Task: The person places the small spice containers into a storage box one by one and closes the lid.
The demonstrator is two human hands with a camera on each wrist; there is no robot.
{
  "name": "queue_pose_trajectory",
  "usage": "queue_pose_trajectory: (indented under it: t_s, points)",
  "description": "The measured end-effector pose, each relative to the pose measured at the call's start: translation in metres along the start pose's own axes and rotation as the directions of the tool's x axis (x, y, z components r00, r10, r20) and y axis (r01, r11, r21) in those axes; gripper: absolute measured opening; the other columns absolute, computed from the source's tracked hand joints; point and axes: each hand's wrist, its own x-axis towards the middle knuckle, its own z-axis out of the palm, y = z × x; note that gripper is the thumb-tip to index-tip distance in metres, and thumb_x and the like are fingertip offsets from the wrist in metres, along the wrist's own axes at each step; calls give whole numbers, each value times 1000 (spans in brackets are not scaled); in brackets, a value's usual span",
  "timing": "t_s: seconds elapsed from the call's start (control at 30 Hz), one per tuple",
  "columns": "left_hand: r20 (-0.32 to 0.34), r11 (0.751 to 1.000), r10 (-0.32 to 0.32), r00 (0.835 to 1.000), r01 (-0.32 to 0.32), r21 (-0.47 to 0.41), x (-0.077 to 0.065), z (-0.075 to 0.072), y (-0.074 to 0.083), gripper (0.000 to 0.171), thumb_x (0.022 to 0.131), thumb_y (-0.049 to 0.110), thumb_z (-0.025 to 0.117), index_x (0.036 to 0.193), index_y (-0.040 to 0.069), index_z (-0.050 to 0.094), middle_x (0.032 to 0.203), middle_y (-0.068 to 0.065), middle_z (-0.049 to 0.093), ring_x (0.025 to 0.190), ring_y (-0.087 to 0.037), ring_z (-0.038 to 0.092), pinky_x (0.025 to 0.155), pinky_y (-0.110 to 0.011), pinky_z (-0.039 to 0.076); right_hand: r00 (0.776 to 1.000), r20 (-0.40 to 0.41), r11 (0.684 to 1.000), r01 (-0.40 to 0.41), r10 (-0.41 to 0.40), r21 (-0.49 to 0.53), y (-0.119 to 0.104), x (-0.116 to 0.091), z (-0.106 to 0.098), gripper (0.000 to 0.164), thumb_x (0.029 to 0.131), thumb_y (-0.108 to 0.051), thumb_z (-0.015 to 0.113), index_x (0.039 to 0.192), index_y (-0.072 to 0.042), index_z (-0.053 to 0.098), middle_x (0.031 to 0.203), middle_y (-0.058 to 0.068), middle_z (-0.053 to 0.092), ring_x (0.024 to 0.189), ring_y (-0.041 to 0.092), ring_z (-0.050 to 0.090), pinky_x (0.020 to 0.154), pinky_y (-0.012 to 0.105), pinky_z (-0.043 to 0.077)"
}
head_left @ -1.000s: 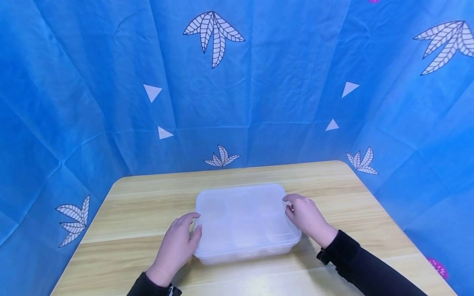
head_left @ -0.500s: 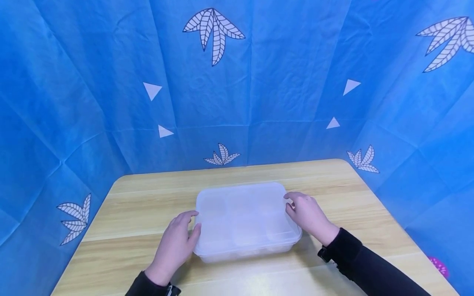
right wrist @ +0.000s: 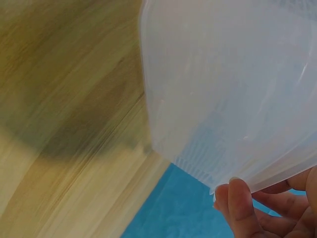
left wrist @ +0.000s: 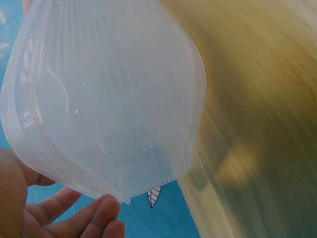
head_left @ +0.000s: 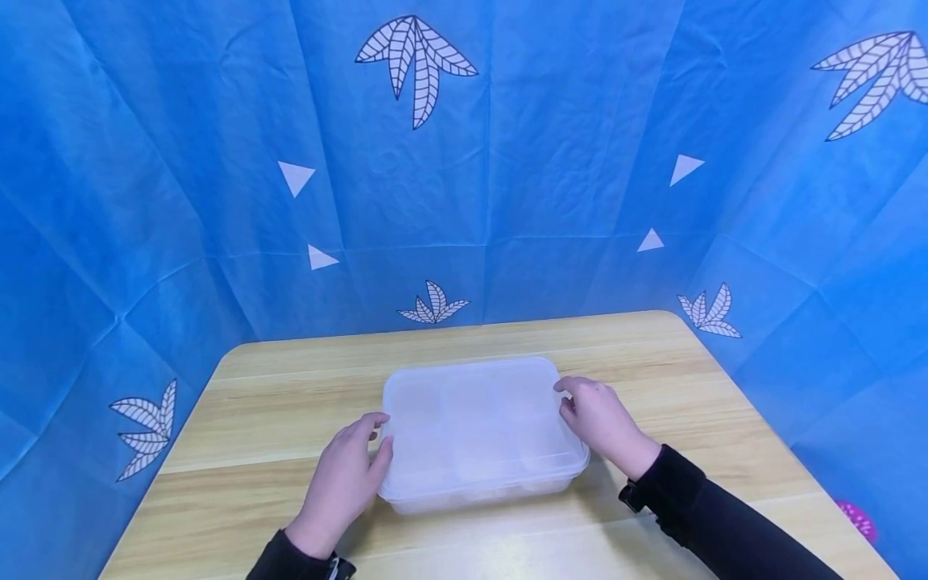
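A translucent white plastic storage box (head_left: 474, 419) with its lid on sits at the middle of the table; faint compartment outlines show through the lid. At its left end my left hand (head_left: 341, 479) holds the rim, thumb toward the near side. My right hand (head_left: 603, 423) holds the opposite end near the far right corner. In the left wrist view, bent fingers (left wrist: 106, 210) touch the edge of the box's ribbed side (left wrist: 124, 109). Fingertips (right wrist: 240, 198) meet the rim in the right wrist view. What the box contains cannot be made out.
The light wood-grain table (head_left: 275, 403) has rounded far corners. A blue cloth (head_left: 565, 161) with white leaf and triangle prints hangs behind it and along both sides. Black sleeves (head_left: 732, 515) and wrist straps cover both forearms.
The view has tilted very slightly. Both hands keep their places at the ends of the box, and the box stays where it was.
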Motion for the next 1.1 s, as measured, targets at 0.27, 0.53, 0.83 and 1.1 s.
queue_pose_trajectory:
  t_s: [0.27,0.53,0.83,1.1]
  points:
    - [-20,1000,15,1000,-14,3,0,0,0,35,96,18,66,126,1,62,113,-18,70,102,-31,67,83,-50,56,1000,15,1000,-17,17,12,1,2,0,25,88,4,58,109,4,70,64,-1,47,45,7,27,47,23,36]
    - [-31,1000,22,999,-22,2,-1,0,-1,34,95,17,66,125,1,64,113,-16,70,101,-31,67,82,-49,56,1000,3,1000,-11,11,18,1,2,1,24,87,5,58,108,4,71,74,4,60,46,7,26,48,23,36]
    - [-40,1000,30,999,-30,-3,-2,1,-4,33,95,17,66,124,0,64,113,-16,70,101,-32,67,82,-50,56,1000,-5,1000,-11,11,11,-1,2,1,25,87,5,58,108,4,72,84,10,66,45,7,26,47,23,36]
    - [-47,999,43,998,-43,0,-2,2,-6,33,95,16,66,124,0,64,112,-16,70,100,-33,67,82,-50,56,999,-30,999,27,-27,-21,-2,4,2,25,85,6,58,105,4,73,99,16,72,47,7,27,52,24,40]
